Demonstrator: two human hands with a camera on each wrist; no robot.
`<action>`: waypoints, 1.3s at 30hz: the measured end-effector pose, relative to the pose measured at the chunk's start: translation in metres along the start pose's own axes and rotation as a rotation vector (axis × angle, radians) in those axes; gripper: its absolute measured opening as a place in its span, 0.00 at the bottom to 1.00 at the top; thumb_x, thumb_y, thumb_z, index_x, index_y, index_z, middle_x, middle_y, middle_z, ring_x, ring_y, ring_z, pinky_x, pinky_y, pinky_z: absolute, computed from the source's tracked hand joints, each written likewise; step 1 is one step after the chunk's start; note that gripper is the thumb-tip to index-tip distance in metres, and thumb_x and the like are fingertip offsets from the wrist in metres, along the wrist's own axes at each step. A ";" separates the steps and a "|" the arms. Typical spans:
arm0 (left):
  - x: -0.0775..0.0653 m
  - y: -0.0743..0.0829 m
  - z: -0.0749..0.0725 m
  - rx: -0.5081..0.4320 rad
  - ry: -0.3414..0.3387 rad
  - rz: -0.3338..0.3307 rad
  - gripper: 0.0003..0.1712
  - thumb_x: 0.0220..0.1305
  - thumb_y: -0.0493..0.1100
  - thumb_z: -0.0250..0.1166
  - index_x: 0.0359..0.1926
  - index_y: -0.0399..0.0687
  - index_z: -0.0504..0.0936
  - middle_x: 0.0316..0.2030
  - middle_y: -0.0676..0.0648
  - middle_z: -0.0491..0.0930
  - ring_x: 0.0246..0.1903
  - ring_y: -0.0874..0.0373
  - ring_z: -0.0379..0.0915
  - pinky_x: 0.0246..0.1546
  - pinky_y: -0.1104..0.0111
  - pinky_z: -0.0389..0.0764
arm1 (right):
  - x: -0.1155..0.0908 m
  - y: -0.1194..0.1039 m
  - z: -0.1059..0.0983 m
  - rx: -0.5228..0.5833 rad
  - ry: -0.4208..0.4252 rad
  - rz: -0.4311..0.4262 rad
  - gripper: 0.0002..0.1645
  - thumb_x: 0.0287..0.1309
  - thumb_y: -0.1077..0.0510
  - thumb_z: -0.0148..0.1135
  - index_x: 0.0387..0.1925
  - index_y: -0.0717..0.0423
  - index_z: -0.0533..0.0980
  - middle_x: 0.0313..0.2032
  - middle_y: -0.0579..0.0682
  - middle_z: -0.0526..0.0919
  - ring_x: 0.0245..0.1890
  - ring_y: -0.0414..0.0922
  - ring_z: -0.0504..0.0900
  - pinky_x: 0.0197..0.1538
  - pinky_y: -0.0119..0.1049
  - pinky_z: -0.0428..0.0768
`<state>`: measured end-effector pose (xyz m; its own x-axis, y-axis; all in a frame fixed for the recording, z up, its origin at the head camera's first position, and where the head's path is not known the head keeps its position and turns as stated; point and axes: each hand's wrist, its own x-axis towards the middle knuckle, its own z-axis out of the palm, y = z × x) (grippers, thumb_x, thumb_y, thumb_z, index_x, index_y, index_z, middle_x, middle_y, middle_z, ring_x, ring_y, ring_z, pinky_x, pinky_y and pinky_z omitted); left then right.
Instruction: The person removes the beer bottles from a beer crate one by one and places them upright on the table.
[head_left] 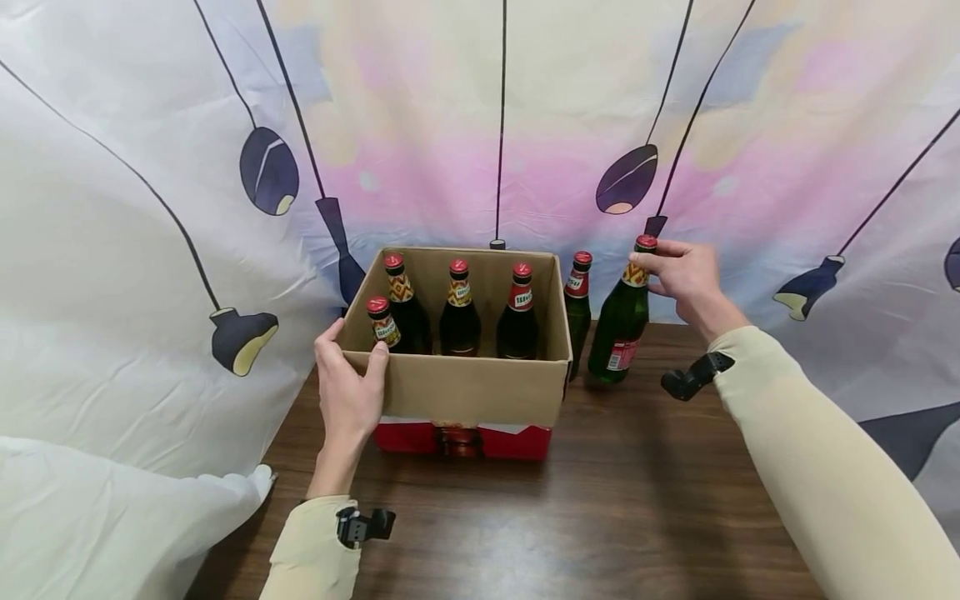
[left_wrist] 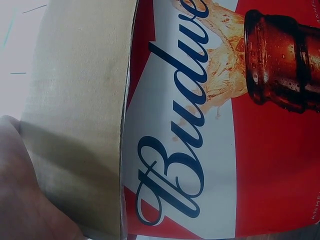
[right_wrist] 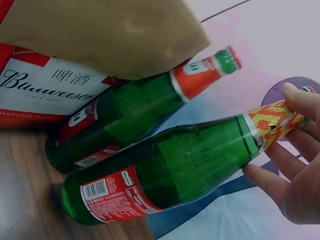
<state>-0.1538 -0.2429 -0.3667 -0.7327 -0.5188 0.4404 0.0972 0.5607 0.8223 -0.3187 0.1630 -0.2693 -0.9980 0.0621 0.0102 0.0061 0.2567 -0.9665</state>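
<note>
My left hand (head_left: 348, 387) grips the front left corner of an open cardboard box (head_left: 472, 387), its thumb on the outturned front flap. In the left wrist view, part of that hand lies against the brown flap (left_wrist: 75, 110) above the red and white printed side. Several red-capped beer bottles stand inside the box, one of them a bottle (head_left: 460, 321) with a yellow patterned neck. To the right of the box, my right hand (head_left: 686, 275) pinches a green beer bottle (right_wrist: 185, 160) by its yellow foil neck. This bottle leans slightly; whether its base touches the table is unclear.
Another green beer bottle (head_left: 577, 304), red-necked, stands close against the box's right side, between it and the held bottle. The box sits on a dark wooden table (head_left: 600, 500). A printed cloth (head_left: 435, 125) hangs behind, and white fabric (head_left: 127, 517) bulges at the left edge.
</note>
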 end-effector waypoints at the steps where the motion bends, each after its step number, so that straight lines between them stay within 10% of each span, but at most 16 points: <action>1: 0.000 0.000 0.000 0.000 0.000 0.001 0.41 0.70 0.53 0.62 0.78 0.44 0.59 0.72 0.35 0.65 0.67 0.38 0.68 0.63 0.41 0.70 | 0.001 0.003 0.001 0.002 0.000 0.010 0.39 0.67 0.47 0.71 0.74 0.56 0.73 0.75 0.60 0.71 0.75 0.54 0.72 0.69 0.52 0.77; 18: -0.005 -0.002 0.003 0.000 -0.001 0.010 0.40 0.70 0.52 0.62 0.77 0.43 0.60 0.72 0.36 0.65 0.66 0.38 0.69 0.63 0.40 0.70 | 0.006 0.047 0.009 0.021 0.034 0.035 0.37 0.67 0.47 0.71 0.73 0.54 0.74 0.60 0.47 0.81 0.59 0.42 0.80 0.67 0.52 0.79; 27: -0.003 -0.002 0.002 -0.012 0.015 0.022 0.40 0.70 0.52 0.62 0.76 0.42 0.61 0.72 0.36 0.66 0.67 0.38 0.68 0.65 0.41 0.69 | 0.008 0.046 0.018 -0.025 0.036 0.036 0.36 0.67 0.45 0.71 0.72 0.50 0.76 0.65 0.49 0.80 0.60 0.41 0.79 0.44 0.24 0.81; 39: 0.001 0.000 0.004 -0.027 0.010 0.022 0.40 0.70 0.52 0.62 0.77 0.43 0.61 0.73 0.37 0.66 0.67 0.39 0.68 0.65 0.41 0.69 | 0.014 0.042 0.019 -0.023 0.031 0.045 0.37 0.66 0.45 0.71 0.73 0.51 0.75 0.59 0.44 0.82 0.53 0.36 0.79 0.43 0.24 0.82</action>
<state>-0.1571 -0.2404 -0.3677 -0.7233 -0.5131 0.4622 0.1314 0.5548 0.8215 -0.3332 0.1564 -0.3148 -0.9943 0.1040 -0.0246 0.0525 0.2749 -0.9601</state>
